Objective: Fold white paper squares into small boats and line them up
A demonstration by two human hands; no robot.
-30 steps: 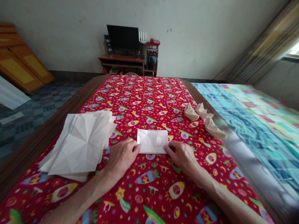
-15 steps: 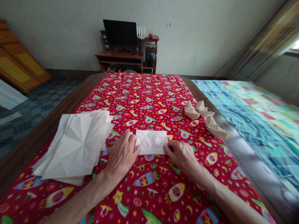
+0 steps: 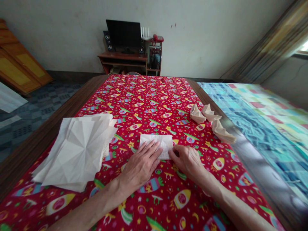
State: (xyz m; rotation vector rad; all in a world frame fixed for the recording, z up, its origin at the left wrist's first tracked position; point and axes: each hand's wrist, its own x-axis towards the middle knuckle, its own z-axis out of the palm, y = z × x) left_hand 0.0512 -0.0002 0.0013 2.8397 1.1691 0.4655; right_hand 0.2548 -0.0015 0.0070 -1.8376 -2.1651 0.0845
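A small folded white paper (image 3: 166,142) lies flat on the red patterned cloth, creased and rectangular. My left hand (image 3: 144,159) rests flat across its left and middle part, fingers stretched out, hiding much of that side. At the paper's lower right corner, my right hand (image 3: 185,157) has its thumb and curled fingers closed on the edge. To the left lies a stack of creased paper sheets (image 3: 74,150), the top one showing folds that fan out from its centre. Several folded paper pieces (image 3: 197,114) with pointed tips sit at the right side of the cloth.
The red cloth (image 3: 149,102) covers most of a dark wooden table (image 3: 72,99). Beyond its far end stands a desk (image 3: 122,57) with a monitor (image 3: 124,33) and speakers. A bed with a checked cover (image 3: 245,109) adjoins the right side.
My left hand has let go of the paper's left edge, moved right and flattened onto the paper. My right hand stays at the right corner.
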